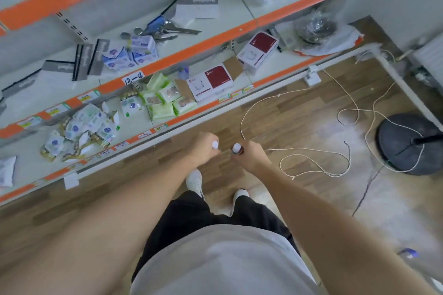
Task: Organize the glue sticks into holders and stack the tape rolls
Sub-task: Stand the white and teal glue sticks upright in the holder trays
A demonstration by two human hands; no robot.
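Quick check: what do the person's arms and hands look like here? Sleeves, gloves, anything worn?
Both forearms are bare, with no sleeves in view. The left hand and right hand wear no gloves; no watch, ring or band is visible. No cables or markings on them.

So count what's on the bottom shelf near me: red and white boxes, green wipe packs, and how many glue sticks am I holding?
Red and white boxes: 2
Green wipe packs: about 5, overlapping, so not exact
Glue sticks: 2, one in the left hand, one in the right hand
Total: about 9
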